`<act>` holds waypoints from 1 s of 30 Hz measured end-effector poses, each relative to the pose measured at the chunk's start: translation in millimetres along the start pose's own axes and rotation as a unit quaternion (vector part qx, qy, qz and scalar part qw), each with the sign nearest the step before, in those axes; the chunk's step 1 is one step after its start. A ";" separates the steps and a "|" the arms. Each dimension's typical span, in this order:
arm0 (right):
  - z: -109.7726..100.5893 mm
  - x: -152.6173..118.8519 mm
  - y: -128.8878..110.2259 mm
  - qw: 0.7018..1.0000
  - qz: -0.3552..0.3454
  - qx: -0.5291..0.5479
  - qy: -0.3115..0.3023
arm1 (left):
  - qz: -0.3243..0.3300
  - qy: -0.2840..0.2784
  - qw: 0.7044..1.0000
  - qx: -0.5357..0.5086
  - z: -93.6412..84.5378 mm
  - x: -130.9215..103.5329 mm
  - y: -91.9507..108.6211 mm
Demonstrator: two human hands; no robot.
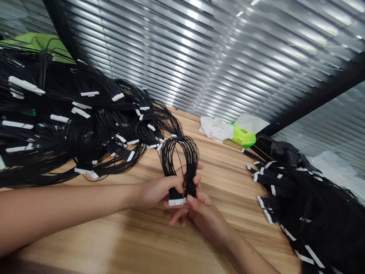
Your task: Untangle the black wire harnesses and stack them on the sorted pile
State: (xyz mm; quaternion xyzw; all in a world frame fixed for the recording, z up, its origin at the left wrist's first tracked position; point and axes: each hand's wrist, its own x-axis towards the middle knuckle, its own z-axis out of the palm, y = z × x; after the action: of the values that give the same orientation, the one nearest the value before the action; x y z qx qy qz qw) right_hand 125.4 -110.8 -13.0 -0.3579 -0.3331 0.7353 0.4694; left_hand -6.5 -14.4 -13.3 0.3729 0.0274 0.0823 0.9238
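A black wire harness (190, 152) is bent into an upright loop between my hands, above the wooden table. Its white connector (176, 202) faces me at the lower left end of the loop. My left hand (159, 190) is closed around the wires just behind that connector. At the loop's other end, my right hand (201, 207) pinches the wires, its thumb beside a second white connector (185, 200) that is mostly hidden. Some fingers of the two hands overlap below the connectors.
A large heap of black wire harnesses (97, 133) with white connectors covers the left side. Another pile of harnesses (310, 217) lies at the right. Crumpled white tissue (216, 128) and a green packet (242, 136) are at the back, before metal blinds (159, 49). Bare wooden tabletop (137, 239) shows in front.
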 end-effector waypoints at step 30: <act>14.0 -11.2 14.8 0.988 -0.028 -0.036 0.148 | 0.026 0.011 0.969 0.244 6.1 -7.1 9.3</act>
State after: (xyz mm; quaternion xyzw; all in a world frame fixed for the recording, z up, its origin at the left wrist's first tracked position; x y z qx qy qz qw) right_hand 110.3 -128.4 -15.5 -0.4702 -0.2959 0.6484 0.5205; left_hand -14.0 -13.1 -2.6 0.5863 0.0467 0.1012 0.8024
